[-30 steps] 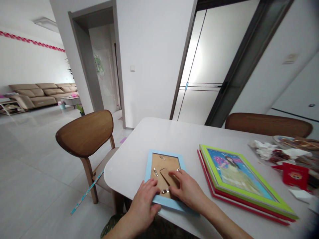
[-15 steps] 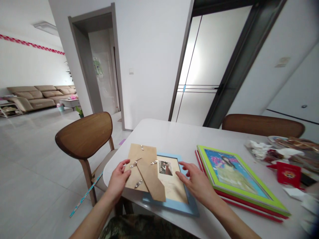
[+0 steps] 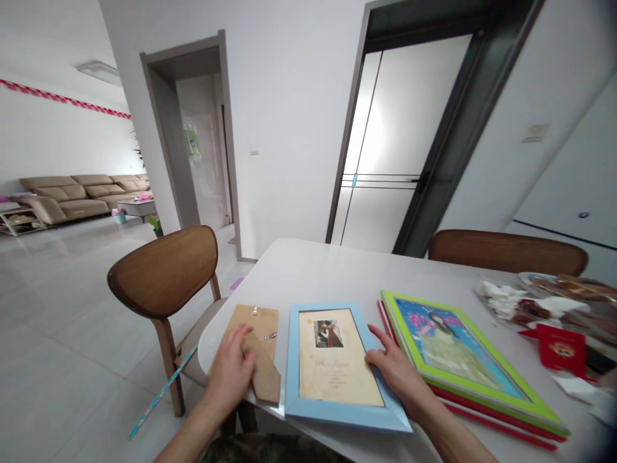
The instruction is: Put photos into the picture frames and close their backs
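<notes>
A light blue picture frame lies flat near the table's front edge, with a cream sheet inside that bears a small photo. To its left is a brown backing board with metal clips and a stand flap. My left hand rests on top of this board, its fingers slightly bent and apart. At the blue frame's right edge, my right hand touches the rim with its fingers apart.
Right of the blue frame, a green picture frame lies on red ones. Farther right are a red packet and crumpled white tissues. Wooden chairs stand at the left and far right.
The backing board has moved left, off the blue frame, and now lies beside it under my left hand. The whole cream sheet now shows. My right hand has shifted slightly right.
</notes>
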The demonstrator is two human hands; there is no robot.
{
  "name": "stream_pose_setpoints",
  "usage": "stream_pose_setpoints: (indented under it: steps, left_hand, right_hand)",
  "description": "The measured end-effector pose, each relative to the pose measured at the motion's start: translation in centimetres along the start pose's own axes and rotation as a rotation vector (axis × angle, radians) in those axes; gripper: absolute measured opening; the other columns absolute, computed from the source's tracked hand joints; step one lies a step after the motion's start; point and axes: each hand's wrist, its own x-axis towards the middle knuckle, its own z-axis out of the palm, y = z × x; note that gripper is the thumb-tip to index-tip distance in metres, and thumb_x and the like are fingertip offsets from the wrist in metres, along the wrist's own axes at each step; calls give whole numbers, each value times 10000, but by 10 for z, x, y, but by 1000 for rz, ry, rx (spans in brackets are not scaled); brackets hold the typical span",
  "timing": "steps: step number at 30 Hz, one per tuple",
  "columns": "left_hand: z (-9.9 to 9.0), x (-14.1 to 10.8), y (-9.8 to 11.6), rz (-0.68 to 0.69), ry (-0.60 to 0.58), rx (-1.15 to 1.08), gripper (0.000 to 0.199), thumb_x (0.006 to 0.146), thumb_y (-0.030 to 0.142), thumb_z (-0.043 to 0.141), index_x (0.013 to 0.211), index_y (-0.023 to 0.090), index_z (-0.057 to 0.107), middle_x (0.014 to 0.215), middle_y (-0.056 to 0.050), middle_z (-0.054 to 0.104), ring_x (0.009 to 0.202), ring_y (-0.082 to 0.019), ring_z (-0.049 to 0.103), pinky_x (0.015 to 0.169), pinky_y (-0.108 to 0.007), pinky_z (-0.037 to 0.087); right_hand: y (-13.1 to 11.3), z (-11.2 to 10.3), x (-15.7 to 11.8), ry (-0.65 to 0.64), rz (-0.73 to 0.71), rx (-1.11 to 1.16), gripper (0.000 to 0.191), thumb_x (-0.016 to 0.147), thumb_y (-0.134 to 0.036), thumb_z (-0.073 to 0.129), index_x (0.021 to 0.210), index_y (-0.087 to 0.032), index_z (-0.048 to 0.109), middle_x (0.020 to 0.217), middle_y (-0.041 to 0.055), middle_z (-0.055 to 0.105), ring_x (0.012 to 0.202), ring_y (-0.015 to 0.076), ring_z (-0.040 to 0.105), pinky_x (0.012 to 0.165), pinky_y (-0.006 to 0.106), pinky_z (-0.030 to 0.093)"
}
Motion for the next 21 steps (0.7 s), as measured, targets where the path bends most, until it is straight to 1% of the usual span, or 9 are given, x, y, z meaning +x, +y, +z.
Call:
stream_pose_setpoints:
  steps: [2, 5, 7, 10, 13, 15, 16, 19, 21]
  left_hand:
    - [26, -16, 28, 113, -140, 15, 411, 645, 138, 518, 1053, 180, 495, 1177, -72, 465, 1124, -221, 372, 982, -406, 248]
    - [60, -34, 73, 327, -324, 35, 583, 615, 206, 608, 1159, 178, 403, 1273, -94, 352, 1157, -248, 311, 980, -393, 268]
    - [73, -36, 94, 451, -353, 68, 574, 619, 163, 581, 1162, 179, 395, 1220, -92, 395, 1106, -242, 358, 951, -369, 310]
    - [69, -26, 105, 542, -312, 107, 521, 639, 60, 453, 1142, 185, 400, 1009, -71, 503, 940, -201, 463, 836, -319, 399]
    - [45, -10, 89, 389, -88, 102, 467, 676, 61, 395, 1126, 186, 391, 892, -50, 519, 802, -172, 508, 742, -296, 432]
    - [27, -5, 67, 229, 59, 101, 399, 708, 97, 392, 1098, 179, 401, 908, -51, 528, 810, -175, 522, 753, -312, 428]
    - [19, -5, 55, 165, 89, 102, 369, 717, 116, 395, 1080, 174, 412, 933, -56, 534, 843, -183, 524, 772, -324, 421]
    - [2, -14, 21, 57, 32, 122, 312, 726, 159, 411, 1036, 160, 449, 1001, -69, 543, 924, -203, 519, 802, -337, 411]
    - [-3, -23, 6, 34, -38, 200, 304, 739, 195, 417, 1036, 155, 467, 1023, -80, 547, 940, -213, 521, 803, -345, 413]
  right_hand:
    - [-12, 0, -11, -67, 43, 270, 703, 665, -215, 384, 1309, -160, 107, 727, 36, 616, 505, 155, 571, 499, 270, 435]
    - [-25, 3, -21, -91, 11, 445, 757, 641, -225, 476, 1303, -221, 108, 698, -3, 603, 485, 133, 547, 488, 250, 426]
    - [-28, 5, -22, -93, -39, 438, 760, 640, -258, 519, 1296, -232, 137, 639, -33, 574, 483, 124, 528, 483, 239, 420]
    - [-20, 3, -15, -58, -87, 245, 737, 662, -311, 503, 1300, -182, 156, 552, -51, 518, 478, 139, 518, 451, 238, 403]
    - [2, 0, -1, 55, -158, -126, 660, 679, -278, 443, 1273, -70, 243, 603, 6, 548, 545, 169, 543, 527, 275, 422]
    - [19, 0, 7, 122, -211, -375, 603, 688, -245, 406, 1239, -22, 305, 722, 77, 591, 644, 196, 565, 638, 310, 429]
    - [28, 1, 10, 136, -237, -473, 582, 696, -234, 391, 1229, -12, 324, 805, 113, 600, 701, 208, 571, 692, 325, 423]
    - [45, 4, 12, 144, -311, -660, 522, 720, -221, 372, 1204, -24, 372, 990, 163, 570, 853, 226, 559, 795, 338, 391]
    - [50, 6, 11, 158, -336, -740, 487, 734, -220, 370, 1184, -37, 401, 982, 163, 566, 873, 230, 552, 799, 342, 391]
